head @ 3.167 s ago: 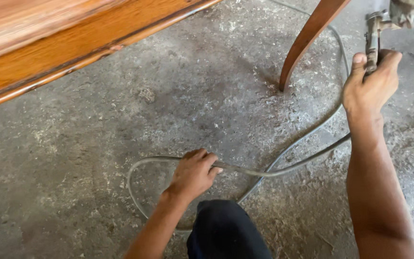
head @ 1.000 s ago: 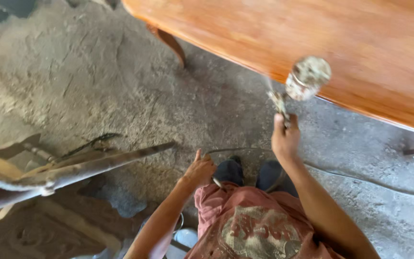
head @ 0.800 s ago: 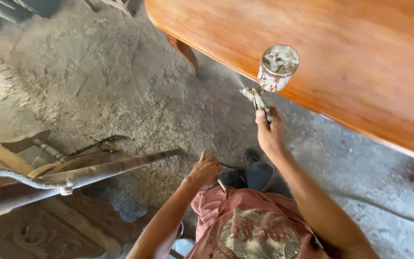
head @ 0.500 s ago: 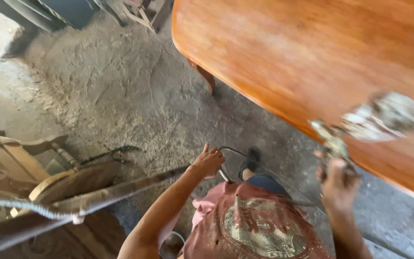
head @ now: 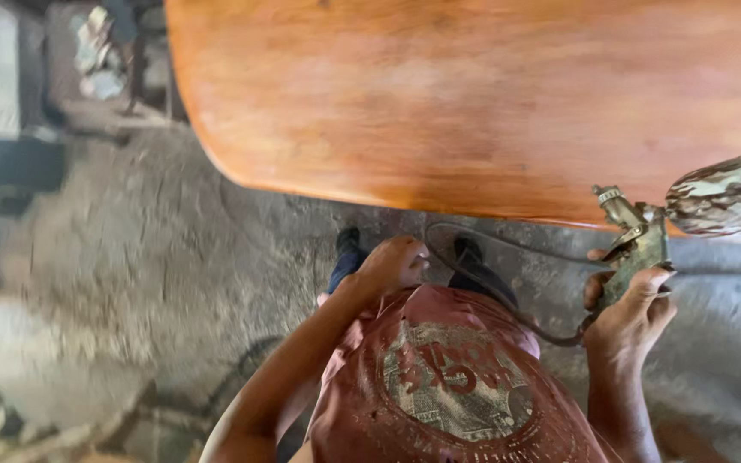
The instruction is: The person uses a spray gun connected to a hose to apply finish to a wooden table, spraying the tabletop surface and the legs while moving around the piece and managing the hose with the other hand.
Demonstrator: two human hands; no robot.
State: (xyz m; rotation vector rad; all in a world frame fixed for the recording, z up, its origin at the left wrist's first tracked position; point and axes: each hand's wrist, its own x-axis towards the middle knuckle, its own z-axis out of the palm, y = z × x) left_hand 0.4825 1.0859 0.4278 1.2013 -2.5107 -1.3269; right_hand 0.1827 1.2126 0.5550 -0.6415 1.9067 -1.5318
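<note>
Shifted since half a second ago: view now tilted squarely over the tabletop (head: 473,103), spray gun swung from mid-frame to the right edge, left hand drawn in from its outstretched reach toward the body. Item: spray gun (head: 636,240), metal, paint-crusted, with mottled cup (head: 722,193) mounted on top and lying out to the right. Grip: right hand (head: 632,313) wrapped closed round the gun's handle from below, fingers curled over the trigger side. Long axis of the gun runs up from the hand, nozzle aimed up-left at the near edge of the tabletop, just beside it. Hose (head: 508,300): dark loop from the gun's base leftward to the left hand (head: 392,261), loosely curled near it; contact with the hose cannot be told. Right hand the nearer to the wood. Floor (head: 173,283): grey, dusty concrete.
</note>
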